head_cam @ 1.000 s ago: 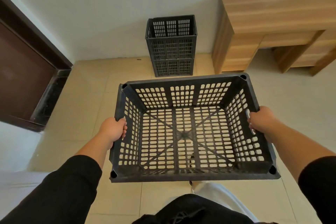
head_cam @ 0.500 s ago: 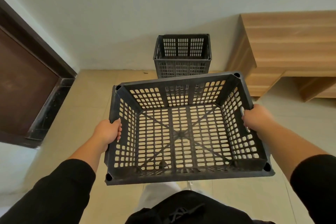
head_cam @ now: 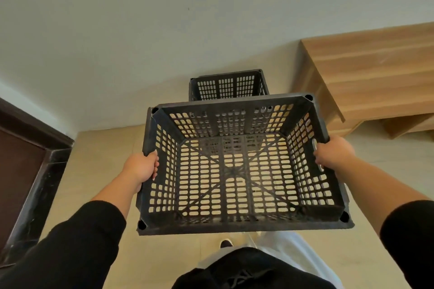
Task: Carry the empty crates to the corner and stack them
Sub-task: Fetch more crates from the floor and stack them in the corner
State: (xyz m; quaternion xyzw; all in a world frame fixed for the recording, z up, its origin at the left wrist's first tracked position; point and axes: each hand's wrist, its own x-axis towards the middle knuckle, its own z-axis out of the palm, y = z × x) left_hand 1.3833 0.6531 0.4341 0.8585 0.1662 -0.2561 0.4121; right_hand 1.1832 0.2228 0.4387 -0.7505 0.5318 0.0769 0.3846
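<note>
At the far left a dark door frame (head_cam: 35,171) is noted beside the pale wall, with tiled floor (head_cam: 98,152) running from it toward the wall.

The left hand (head_cam: 141,168) is found closed round the left rim of the carried crate (head_cam: 234,171), fingers curled over the edge to the inner face, thumb side outward. The crate is held clear of the floor, level or nearly so, mouth upward; nothing is seen inside it, and floor shows through its slotted base. Its long axis runs from hand to hand, across the body.

Directly beyond the crate's far rim, against the wall, the stacked crates (head_cam: 229,85) are observed; only the top portion is seen above the held crate, so the height of the stack cannot be told. Its mouth appears open and unobstructed.

The right hand (head_cam: 334,153) is found gripping the right side wall at the handle slot, fingers hooked inward. To the right, a wooden desk (head_cam: 366,77) stands near the stack, apart from it.

The governing relation is judged as follows: the stack lies straight ahead of both hands, roughly centred between them, neither hand being clearly nearer. The stack's long axis appears parallel to that of the held crate, so no turning is expected to be required, only forward carriage and lowering onto the top rim. Corner alignment should be watched, as the stack is largely hidden behind the crate.
</note>
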